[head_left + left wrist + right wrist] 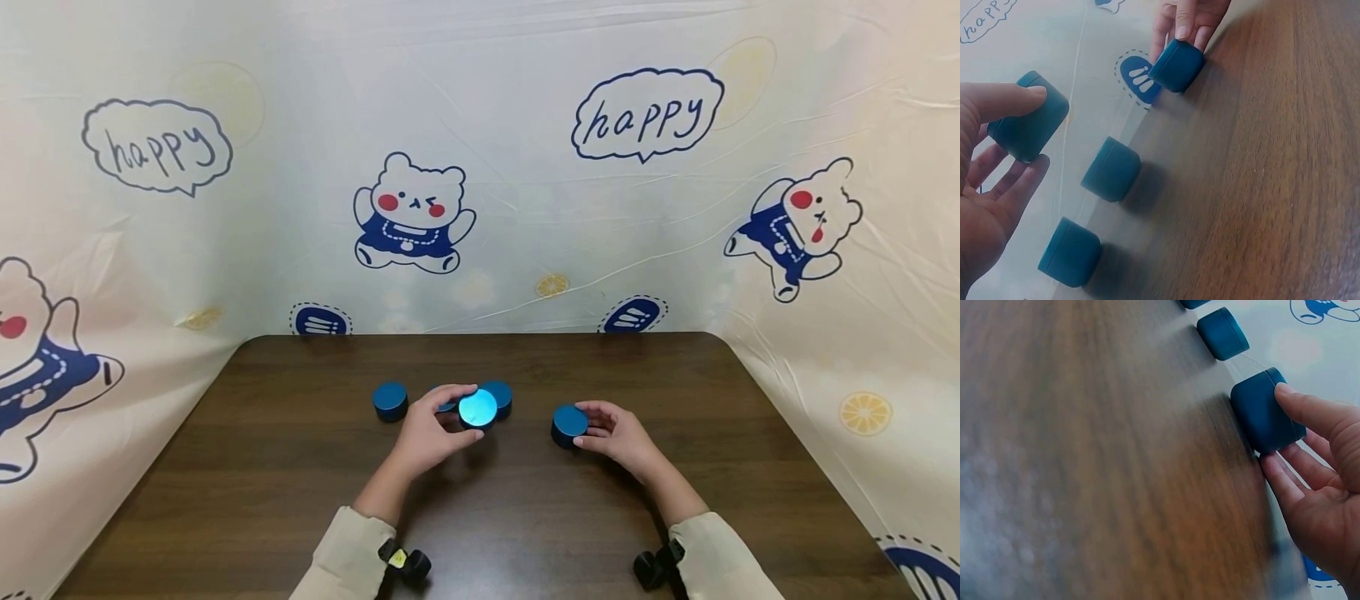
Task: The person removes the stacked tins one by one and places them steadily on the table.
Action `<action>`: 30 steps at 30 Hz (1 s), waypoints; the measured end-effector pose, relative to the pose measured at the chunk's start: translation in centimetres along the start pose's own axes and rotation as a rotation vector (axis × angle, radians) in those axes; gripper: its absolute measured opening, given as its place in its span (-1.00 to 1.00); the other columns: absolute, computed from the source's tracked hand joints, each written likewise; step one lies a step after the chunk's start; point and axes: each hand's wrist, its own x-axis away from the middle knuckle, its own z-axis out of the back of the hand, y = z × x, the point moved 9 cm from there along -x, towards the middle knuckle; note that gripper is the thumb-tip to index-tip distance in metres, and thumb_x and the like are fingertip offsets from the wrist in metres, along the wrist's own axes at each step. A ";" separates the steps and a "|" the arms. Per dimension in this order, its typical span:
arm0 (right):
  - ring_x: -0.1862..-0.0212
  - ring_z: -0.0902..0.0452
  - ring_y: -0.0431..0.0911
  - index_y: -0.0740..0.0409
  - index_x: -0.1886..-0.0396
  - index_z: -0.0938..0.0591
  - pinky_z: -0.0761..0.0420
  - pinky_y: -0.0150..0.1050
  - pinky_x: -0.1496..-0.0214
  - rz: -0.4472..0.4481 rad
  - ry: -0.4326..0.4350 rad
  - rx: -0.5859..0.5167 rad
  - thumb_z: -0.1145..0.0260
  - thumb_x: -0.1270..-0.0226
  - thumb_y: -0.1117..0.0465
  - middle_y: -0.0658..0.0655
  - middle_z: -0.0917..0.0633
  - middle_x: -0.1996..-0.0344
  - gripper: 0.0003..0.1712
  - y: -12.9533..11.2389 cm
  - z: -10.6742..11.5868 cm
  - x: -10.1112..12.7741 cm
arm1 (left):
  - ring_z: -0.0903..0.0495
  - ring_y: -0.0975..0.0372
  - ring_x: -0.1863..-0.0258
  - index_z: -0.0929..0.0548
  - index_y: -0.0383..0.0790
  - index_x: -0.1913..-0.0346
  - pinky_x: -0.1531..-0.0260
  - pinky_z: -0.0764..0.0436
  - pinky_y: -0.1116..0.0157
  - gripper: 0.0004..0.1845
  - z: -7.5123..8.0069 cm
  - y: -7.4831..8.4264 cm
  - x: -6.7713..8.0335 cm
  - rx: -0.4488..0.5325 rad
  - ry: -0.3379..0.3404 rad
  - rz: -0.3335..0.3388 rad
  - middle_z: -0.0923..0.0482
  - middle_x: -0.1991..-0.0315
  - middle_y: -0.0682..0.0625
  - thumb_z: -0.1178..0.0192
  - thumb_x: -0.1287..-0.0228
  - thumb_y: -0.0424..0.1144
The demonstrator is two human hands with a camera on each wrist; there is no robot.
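My left hand (429,435) pinches a short blue round container (477,408) between thumb and fingers, holding it above the table; its top shines brightly. In the left wrist view, a seam runs round this held container (1032,119). My right hand (617,435) grips another blue round container (569,423) by its right side, thumb in front. In the right wrist view that container (1266,412) appears to sit on the table. Behind the left hand stands a further blue container (499,398), partly covered by the raised one. Another is mostly hidden behind the left fingers.
At the left of the row stands one more blue container (390,402). All of this is on a dark brown wooden table (510,517). A pale printed curtain (517,208) with bear drawings hangs behind and at both sides.
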 end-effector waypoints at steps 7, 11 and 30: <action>-0.13 -0.53 0.09 0.25 -0.22 -0.51 -0.59 -0.22 -0.11 -0.011 0.002 -0.002 -0.50 -0.13 0.26 0.27 -0.58 -0.11 -0.36 0.0 0.0 0.0 | -0.51 0.11 -0.11 -0.64 -0.04 -0.15 -0.01 -0.63 0.13 -0.37 0.5 0.1 0.3 0.016 0.010 0.002 -0.52 -0.14 0.03 -0.54 0.07 -0.41; -0.13 -0.54 0.09 0.24 -0.22 -0.51 -0.59 -0.21 -0.12 -0.022 0.003 0.004 -0.50 -0.13 0.26 0.27 -0.58 -0.11 -0.36 0.1 0.0 0.0 | -0.51 0.08 -0.11 -0.64 -0.05 -0.16 -0.02 -0.61 0.08 -0.37 0.8 0.0 0.4 0.021 0.017 0.007 -0.52 -0.15 0.01 -0.54 0.07 -0.40; -0.14 -0.53 0.09 0.24 -0.23 -0.50 -0.58 -0.19 -0.13 -0.030 0.003 0.002 -0.49 -0.14 0.27 0.27 -0.58 -0.12 -0.36 0.2 0.0 0.0 | -0.50 0.04 -0.11 -0.62 -0.03 -0.18 0.00 -0.62 0.05 -0.35 3.2 -0.5 1.2 -0.014 0.052 0.021 -0.52 -0.17 -0.03 -0.55 0.06 -0.36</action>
